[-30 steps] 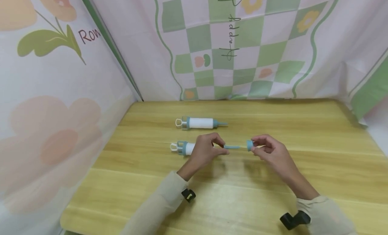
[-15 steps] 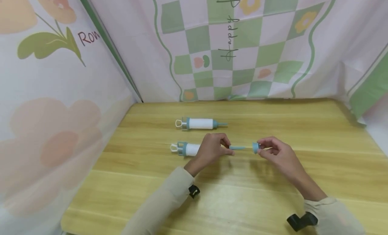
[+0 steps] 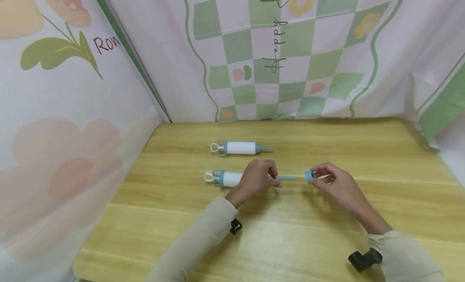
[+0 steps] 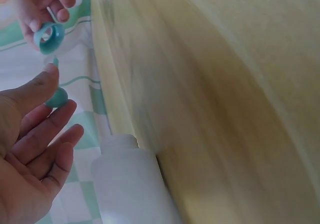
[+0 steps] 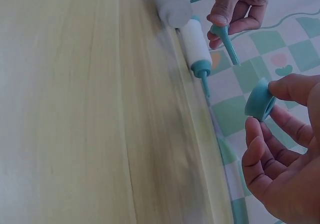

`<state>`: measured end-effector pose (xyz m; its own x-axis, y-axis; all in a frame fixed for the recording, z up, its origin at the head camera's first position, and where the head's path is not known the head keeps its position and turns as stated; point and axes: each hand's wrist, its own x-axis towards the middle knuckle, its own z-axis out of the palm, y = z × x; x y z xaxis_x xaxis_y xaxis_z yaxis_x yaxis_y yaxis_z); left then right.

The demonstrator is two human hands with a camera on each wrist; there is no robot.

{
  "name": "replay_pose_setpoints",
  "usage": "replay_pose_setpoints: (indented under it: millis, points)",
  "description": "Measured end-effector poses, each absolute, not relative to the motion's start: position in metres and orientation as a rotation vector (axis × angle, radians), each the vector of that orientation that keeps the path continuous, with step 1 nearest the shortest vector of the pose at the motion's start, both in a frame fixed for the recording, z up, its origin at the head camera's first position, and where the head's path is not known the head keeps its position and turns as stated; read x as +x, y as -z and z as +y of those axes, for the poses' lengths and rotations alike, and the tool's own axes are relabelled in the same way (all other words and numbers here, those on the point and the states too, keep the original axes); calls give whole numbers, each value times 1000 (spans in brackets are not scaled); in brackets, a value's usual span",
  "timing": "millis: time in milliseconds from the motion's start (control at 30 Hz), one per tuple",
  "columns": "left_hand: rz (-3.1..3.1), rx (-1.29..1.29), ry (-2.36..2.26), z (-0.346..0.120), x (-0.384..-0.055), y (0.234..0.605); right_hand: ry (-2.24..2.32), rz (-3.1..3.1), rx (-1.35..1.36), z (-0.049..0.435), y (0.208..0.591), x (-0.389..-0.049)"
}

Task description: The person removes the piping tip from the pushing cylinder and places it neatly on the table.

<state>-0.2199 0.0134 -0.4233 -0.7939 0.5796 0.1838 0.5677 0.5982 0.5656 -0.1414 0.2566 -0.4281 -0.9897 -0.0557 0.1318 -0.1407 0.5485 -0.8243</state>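
Observation:
My left hand (image 3: 256,177) pinches a teal tapered nozzle (image 5: 229,46) between thumb and fingertips, its narrow tip pointing right. To the right, my right hand (image 3: 336,183) pinches a teal ring-shaped collar (image 3: 308,177) by its edge. A small gap separates the collar (image 5: 260,100) from the nozzle tip. Behind the left hand lies a syringe-like tube with a white barrel (image 3: 231,179), a teal frame and a white loop handle at its left end. The left wrist view shows that barrel's (image 4: 130,184) bare stepped neck, with no nozzle on it.
A second syringe-like tube (image 3: 241,147), with a teal nozzle on its right end, lies farther back, parallel to the first. Both lie on the wooden table (image 3: 290,241). A patterned cloth (image 3: 279,88) hangs at the table's back edge, another at the left.
Both hands have shifted slightly right, carrying the nozzle and the collar. The collar has turned so its opening now shows. Both tubes stay where they were.

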Motion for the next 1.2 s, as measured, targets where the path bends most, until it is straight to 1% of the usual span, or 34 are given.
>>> replay_pose_setpoints:
  millis: [167, 333, 567, 1200]
  points:
    - [2803, 993, -892, 19, -222, 424, -1356, -2752, 159, 261, 431, -148]
    - [2826, 976, -829, 27, -223, 427, -1278, -2787, 206, 264, 434, -152]
    - [2869, 1010, -647, 43, -222, 428, -1163, -2825, 238, 268, 435, -154]
    - [2913, 948, -376, 67, -217, 438, -995, -2928, 286, 269, 444, -155]
